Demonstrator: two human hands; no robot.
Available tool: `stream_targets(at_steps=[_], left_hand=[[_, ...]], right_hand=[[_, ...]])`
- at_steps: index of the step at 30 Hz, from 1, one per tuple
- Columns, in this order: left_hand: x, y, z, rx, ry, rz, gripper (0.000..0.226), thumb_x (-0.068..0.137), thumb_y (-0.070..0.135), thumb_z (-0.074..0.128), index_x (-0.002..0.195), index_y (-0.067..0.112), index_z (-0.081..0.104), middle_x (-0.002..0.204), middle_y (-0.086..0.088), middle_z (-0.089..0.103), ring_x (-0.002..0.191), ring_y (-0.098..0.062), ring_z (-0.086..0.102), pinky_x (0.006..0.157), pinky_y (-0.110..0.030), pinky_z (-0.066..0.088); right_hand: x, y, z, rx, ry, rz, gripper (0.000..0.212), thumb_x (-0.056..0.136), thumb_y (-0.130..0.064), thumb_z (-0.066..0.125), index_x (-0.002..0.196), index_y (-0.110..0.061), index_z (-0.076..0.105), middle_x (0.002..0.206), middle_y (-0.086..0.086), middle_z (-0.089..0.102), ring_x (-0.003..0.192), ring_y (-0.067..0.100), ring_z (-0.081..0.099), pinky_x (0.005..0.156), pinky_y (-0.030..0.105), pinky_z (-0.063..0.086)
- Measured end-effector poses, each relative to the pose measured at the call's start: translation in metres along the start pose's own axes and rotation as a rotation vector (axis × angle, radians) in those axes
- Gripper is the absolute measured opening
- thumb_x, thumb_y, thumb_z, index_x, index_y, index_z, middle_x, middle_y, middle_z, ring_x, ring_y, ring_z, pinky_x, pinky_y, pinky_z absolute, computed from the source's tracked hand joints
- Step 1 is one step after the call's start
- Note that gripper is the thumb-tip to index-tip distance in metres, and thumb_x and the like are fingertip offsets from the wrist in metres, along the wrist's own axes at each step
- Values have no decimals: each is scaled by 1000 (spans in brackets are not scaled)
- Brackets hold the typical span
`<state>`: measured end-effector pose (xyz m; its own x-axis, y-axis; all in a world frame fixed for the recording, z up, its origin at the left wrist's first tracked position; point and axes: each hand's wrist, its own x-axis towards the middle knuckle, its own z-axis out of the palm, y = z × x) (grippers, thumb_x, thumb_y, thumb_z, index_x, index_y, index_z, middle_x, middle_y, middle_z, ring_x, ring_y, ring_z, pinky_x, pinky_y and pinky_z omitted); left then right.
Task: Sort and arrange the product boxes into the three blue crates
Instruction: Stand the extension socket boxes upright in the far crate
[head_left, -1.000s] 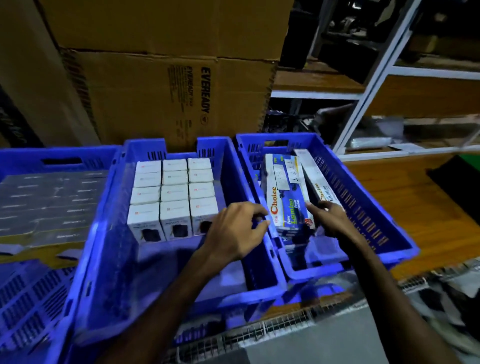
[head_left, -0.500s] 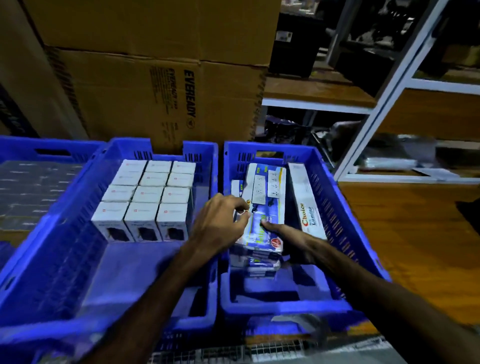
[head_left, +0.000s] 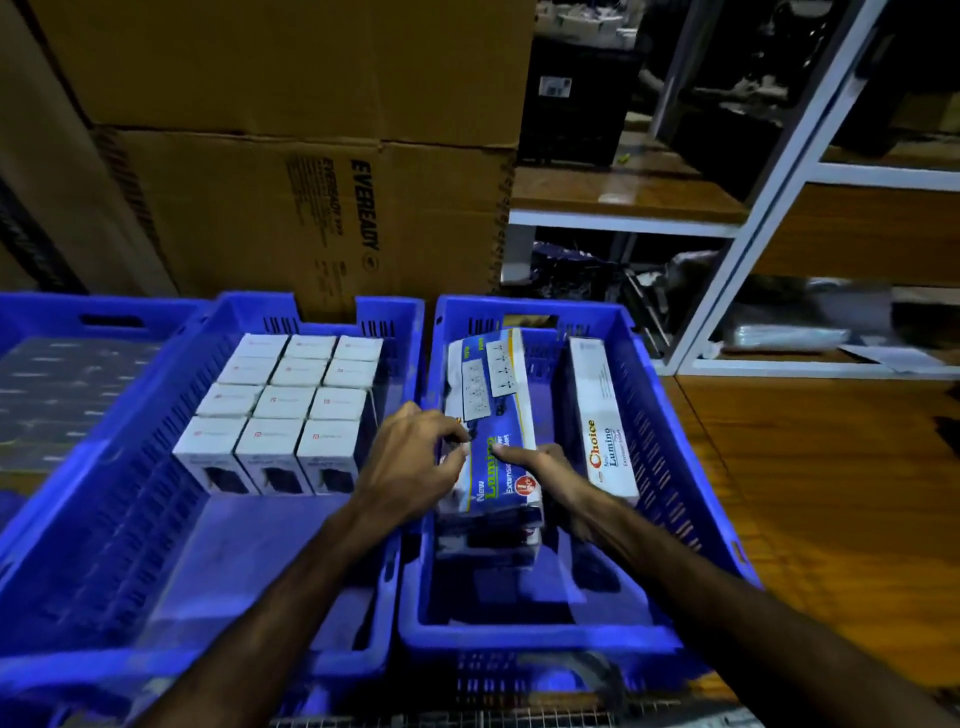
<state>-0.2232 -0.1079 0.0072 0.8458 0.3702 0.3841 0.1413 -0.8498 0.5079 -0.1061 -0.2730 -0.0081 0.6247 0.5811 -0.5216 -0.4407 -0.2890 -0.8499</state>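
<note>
In the right crate (head_left: 670, 415), the blue Lumino box (head_left: 498, 415) tops a stack, gripped between 2 hands. The left hand (head_left: 410, 467) has its fingers curled onto the box's left edge; the right hand (head_left: 550, 467) lies along its right side, forefinger straight across the printed face. A white Choice box (head_left: 602, 415) stands on edge just right of the right hand's fingers.

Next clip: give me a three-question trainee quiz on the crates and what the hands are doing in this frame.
1. True or false: both hands are on the blue Lumino box in the right crate.
2. How many white boxes show in the middle crate? A) six B) twelve C) twenty
3. Fill in: the white Choice Lumino box stands on its long edge against the crate's ____ wall.

Key: 1 true, left hand and right hand both touch it; 2 B; 3 right.
</note>
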Motion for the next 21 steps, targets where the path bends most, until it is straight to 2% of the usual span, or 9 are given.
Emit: stream_targets(at_steps=[4, 5, 7, 10, 12, 15, 18, 19, 21], left_hand=[[-2, 1, -3, -8, -15, -5, 10, 86, 28, 73, 95, 27, 77, 92, 13, 75, 86, -14, 52, 83, -35, 46], [-3, 0, -3, -14, -18, -6, 11, 86, 28, 72, 95, 26, 77, 93, 12, 75, 87, -14, 53, 84, -36, 46], [-4, 1, -4, -29, -23, 6, 11, 88, 27, 73, 97, 26, 77, 94, 13, 74, 88, -12, 51, 85, -35, 45], [-4, 3, -7, -89, -26, -5, 13, 92, 28, 72, 103, 26, 77, 96, 13, 73, 88, -6, 48, 83, -31, 44], [-4, 7, -11, -225, 0, -68, 17, 92, 31, 72, 108, 24, 77, 97, 13, 73, 87, -7, 54, 83, -29, 49], [1, 19, -16, -422, 16, -198, 40, 92, 39, 73, 128, 22, 70, 107, 8, 73, 90, -11, 66, 87, -31, 55], [12, 41, -17, -744, -88, -356, 39, 92, 40, 75, 128, 42, 59, 113, 11, 72, 95, 8, 68, 84, -12, 52], [16, 47, -14, -903, -127, -420, 41, 90, 42, 78, 126, 42, 58, 117, 9, 73, 97, 5, 70, 86, -16, 55], [22, 52, -5, -1174, -154, -561, 60, 83, 44, 83, 134, 28, 56, 121, -4, 76, 101, -17, 76, 86, -33, 61]], right_hand=[[-7, -7, 3, -94, 164, -102, 26, 82, -18, 81, 91, 0, 65, 68, 4, 74, 52, 6, 69, 48, 17, 50], [-10, -9, 3, -77, 210, -129, 30, 79, -19, 84, 93, 0, 65, 68, 1, 74, 55, 7, 70, 49, 19, 51], [-12, -11, 2, -101, 269, -154, 64, 66, -29, 91, 115, 1, 62, 83, 5, 76, 65, 15, 74, 56, 28, 56], [-30, -14, 10, -224, 464, -224, 70, 62, -42, 89, 113, -28, 44, 89, 4, 72, 67, 18, 69, 61, 38, 58], [-48, -17, 19, -341, 601, -287, 68, 62, -52, 85, 107, -37, 36, 95, 0, 70, 81, 24, 71, 75, 45, 60], [-76, -18, 39, -573, 722, -407, 72, 73, -52, 80, 126, -34, 35, 112, 0, 66, 102, 30, 65, 81, 39, 51], [-97, -17, 65, -753, 757, -500, 75, 80, -48, 74, 140, -35, 31, 134, -3, 60, 113, 31, 63, 80, 38, 48], [-101, -16, 72, -774, 764, -528, 76, 80, -49, 72, 142, -37, 29, 138, -5, 58, 115, 31, 63, 82, 41, 50], [-105, -11, 85, -813, 769, -582, 80, 80, -51, 70, 147, -37, 28, 145, -8, 53, 119, 28, 62, 85, 47, 54]])
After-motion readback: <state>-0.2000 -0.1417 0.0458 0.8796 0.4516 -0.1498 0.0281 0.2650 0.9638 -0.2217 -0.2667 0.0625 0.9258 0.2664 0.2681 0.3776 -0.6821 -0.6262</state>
